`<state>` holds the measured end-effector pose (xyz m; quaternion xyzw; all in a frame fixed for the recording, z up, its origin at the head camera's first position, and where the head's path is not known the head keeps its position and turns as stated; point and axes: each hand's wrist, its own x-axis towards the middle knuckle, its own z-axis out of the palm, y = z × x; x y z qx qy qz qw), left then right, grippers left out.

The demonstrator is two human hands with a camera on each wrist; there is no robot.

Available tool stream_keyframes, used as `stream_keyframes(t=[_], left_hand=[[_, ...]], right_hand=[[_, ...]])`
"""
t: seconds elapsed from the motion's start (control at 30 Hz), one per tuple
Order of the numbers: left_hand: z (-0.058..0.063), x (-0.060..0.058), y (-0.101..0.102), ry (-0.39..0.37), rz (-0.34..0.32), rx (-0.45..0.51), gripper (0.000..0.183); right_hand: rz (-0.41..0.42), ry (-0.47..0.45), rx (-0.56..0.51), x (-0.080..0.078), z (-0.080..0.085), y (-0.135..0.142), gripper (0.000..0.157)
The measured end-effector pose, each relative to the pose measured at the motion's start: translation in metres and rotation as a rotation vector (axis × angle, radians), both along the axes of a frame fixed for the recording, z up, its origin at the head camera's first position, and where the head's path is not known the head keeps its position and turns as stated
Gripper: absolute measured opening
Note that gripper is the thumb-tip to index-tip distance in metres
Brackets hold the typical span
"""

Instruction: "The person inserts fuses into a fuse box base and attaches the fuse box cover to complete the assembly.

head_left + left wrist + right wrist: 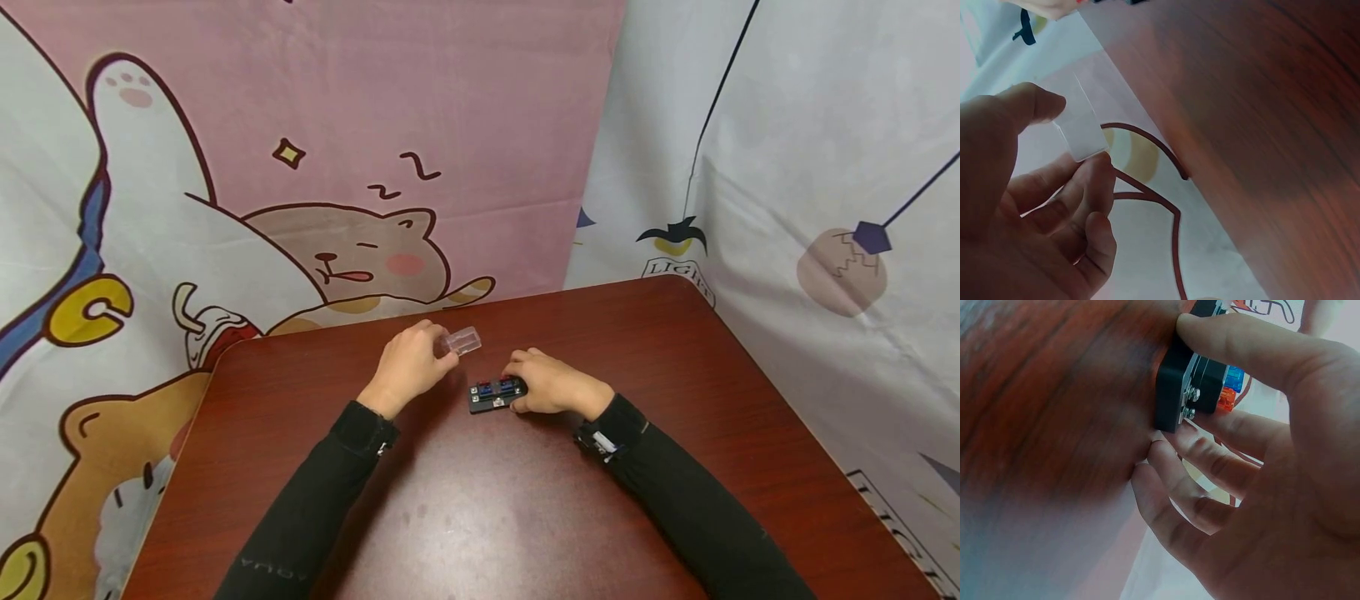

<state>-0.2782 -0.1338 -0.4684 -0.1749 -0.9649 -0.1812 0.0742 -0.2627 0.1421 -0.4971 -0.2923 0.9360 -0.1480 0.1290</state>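
Note:
My left hand pinches a small clear plastic cover between thumb and fingertips, held over the far part of the table. In the left wrist view the cover looks box-shaped and see-through. To the right and nearer, a black electrical block with metal screws and blue and red parts sits at the tabletop. My right hand grips its right end. The right wrist view shows the thumb on one side of the block and fingers on the other, with blue and orange-red pieces standing on the base.
A reddish-brown wooden table lies under both hands. Behind its far edge hangs a pink and white cloth with cartoon animals; a white printed cloth hangs along the right.

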Motion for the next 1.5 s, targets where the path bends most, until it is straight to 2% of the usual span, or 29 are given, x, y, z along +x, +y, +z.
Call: stream_keyframes(t=[0.27, 0.47, 0.73, 1.03, 1.33, 1.5], left_hand=[[0.008, 0.015, 0.017, 0.018, -0.093, 0.007, 0.038], [0.005, 0.023, 0.025, -0.007, -0.154, 0.021, 0.033], [-0.002, 0.029, 0.028, 0.022, -0.173, 0.036, 0.029], [-0.008, 0.033, 0.028, 0.006, -0.179, 0.051, 0.030], [-0.007, 0.037, 0.029, -0.007, -0.188, 0.063, 0.030], [-0.008, 0.038, 0.029, -0.005, -0.201, 0.049, 0.027]], right_hand=[[-0.010, -0.013, 0.000, 0.001, 0.003, 0.001, 0.057], [-0.011, -0.010, -0.010, 0.000, 0.001, 0.002, 0.059], [-0.001, 0.005, -0.002, 0.000, 0.001, 0.002, 0.056], [-0.011, -0.025, -0.024, 0.000, 0.003, 0.002, 0.060], [-0.036, -0.125, -0.124, -0.003, 0.010, 0.009, 0.078], [-0.023, -0.126, -0.170, -0.004, 0.016, 0.012, 0.076]])
